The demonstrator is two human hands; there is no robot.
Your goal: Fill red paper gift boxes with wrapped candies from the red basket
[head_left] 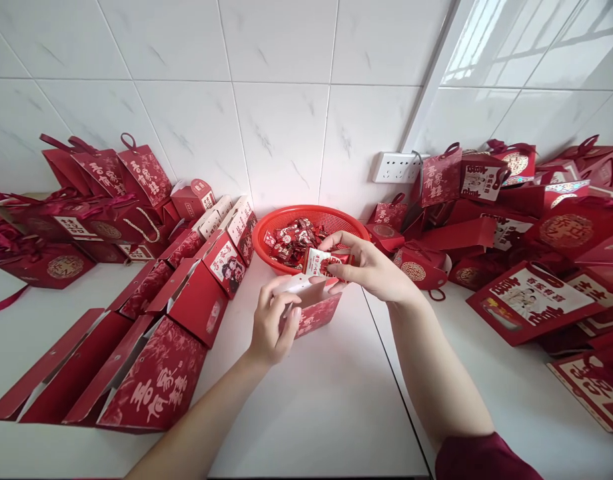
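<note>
In the middle of the head view my left hand (275, 319) grips the near left side of an open red gift box (320, 315), its fingers at the rim and its thumb against the outer wall. Just above the box's opening, my right hand (369, 267) pinches a small red and white wrapped candy packet (316, 261) between thumb and fingers. Behind both hands stands a red plastic basket (266, 248) holding many wrapped candies (294, 239). Part of the box's opening is hidden by my hands.
Rows of open red gift boxes (146, 383) line the table (306, 413) on the left, with handled bags (144, 175) behind them. More closed red boxes (531, 300) are piled on the right. A white power strip (397, 168) is on the tiled wall.
</note>
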